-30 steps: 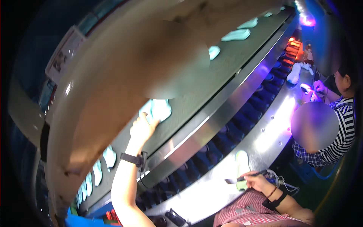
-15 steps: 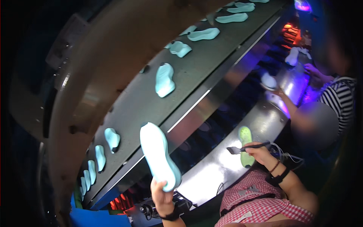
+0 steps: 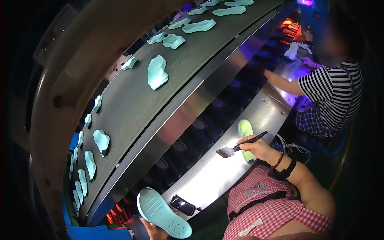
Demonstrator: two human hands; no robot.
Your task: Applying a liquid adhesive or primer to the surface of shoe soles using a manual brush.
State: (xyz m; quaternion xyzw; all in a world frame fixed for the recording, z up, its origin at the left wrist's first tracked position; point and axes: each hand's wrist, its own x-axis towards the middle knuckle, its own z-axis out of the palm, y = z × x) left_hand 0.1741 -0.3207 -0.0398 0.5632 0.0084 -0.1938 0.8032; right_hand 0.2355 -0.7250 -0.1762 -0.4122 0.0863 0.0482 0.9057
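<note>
My left hand [image 3: 153,229], low in the view, grips a pale turquoise shoe sole [image 3: 160,212] at its edge; grooves and small holes show on the face turned up. Most of the fingers are behind the sole. In my right hand [image 3: 259,149] is a flat brush [image 3: 251,140] with a black handle, its bristles pointing left above the lit metal bench [image 3: 216,176]. Below that hand a yellow-green shoe sole [image 3: 245,128] lies on the bench, partly covered by the hand and brush.
Several turquoise soles [image 3: 157,73] lie spread along a dark conveyor belt [image 3: 132,104] beyond a metal rail [image 3: 160,124]. A phone [image 3: 183,205] rests on the bench's near left end. At the right, a co-worker in a striped top [image 3: 332,86] reaches over the bench. White cables [image 3: 298,148] hang nearby.
My left hand has brought the turquoise sole down and nearer, away from the belt's edge, and its grooved face now shows. The brush has shifted slightly left in the view. The co-worker has leaned in.
</note>
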